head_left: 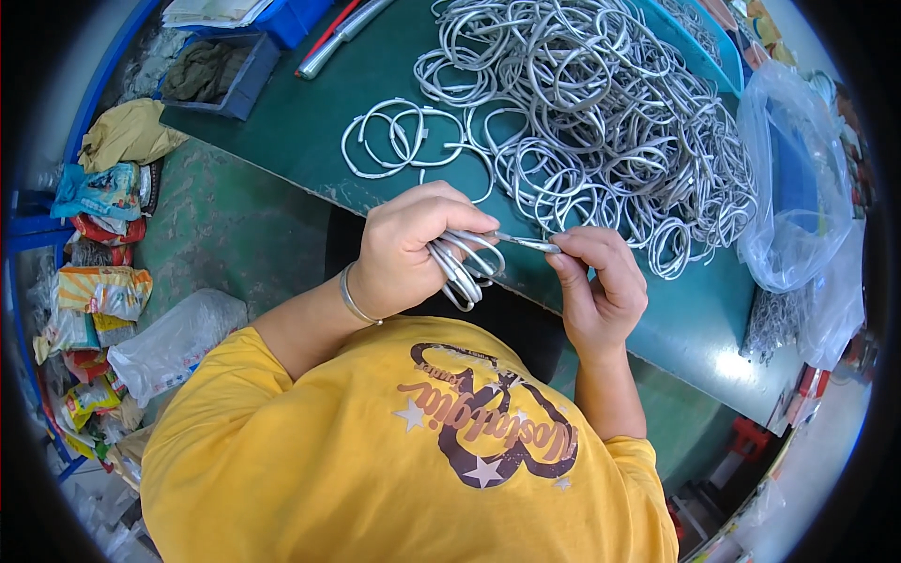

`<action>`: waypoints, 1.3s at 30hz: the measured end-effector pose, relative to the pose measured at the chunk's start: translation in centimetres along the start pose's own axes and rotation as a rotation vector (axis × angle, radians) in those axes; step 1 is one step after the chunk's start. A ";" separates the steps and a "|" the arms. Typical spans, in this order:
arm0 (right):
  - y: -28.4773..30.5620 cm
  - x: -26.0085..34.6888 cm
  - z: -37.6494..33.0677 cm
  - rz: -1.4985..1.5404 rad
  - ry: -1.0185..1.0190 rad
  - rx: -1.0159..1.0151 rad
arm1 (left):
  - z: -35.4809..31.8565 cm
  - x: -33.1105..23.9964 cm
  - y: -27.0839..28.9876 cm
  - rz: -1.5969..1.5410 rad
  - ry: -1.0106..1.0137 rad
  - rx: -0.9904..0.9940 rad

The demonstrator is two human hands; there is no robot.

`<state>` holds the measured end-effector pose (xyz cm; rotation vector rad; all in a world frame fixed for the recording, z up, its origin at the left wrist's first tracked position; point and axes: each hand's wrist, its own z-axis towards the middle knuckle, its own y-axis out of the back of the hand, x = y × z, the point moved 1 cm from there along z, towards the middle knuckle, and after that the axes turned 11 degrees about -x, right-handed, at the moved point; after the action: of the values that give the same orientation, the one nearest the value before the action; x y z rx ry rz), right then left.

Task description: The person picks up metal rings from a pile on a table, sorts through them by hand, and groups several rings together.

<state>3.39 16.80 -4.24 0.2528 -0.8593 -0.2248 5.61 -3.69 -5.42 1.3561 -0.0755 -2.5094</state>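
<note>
item: grey cable coil (465, 267), held near the green table (310, 113) edge. left hand (404, 249) closed around its loops; right hand (601, 281) pinching the free end (526, 243). advice: keep end taut, loops even. loose coil pile (601, 122) far right.

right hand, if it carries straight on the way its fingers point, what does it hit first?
The right hand points its fingertips left, pinching the cable end. Straight on it would likely first meet the coiled grey cable and then the left hand gripping it. They look level, though depth is unclear.
</note>
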 end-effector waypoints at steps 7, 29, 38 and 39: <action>0.2 0.4 -0.2 -0.007 -0.035 0.011 | -0.2 0.6 -0.2 -0.012 -0.030 0.006; 0.3 0.3 -0.4 0.037 -0.067 -0.034 | -0.1 0.2 -0.7 0.042 0.178 0.084; 0.3 0.2 -0.4 0.033 -0.071 -0.023 | -0.2 0.8 -1.5 0.041 0.113 0.134; 0.2 0.2 -0.4 0.039 -0.055 -0.016 | -0.3 0.8 -1.4 0.039 0.114 0.133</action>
<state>3.86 17.00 -4.25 0.2156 -0.9154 -0.2025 5.13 -2.53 -6.52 1.5312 -0.2471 -2.4271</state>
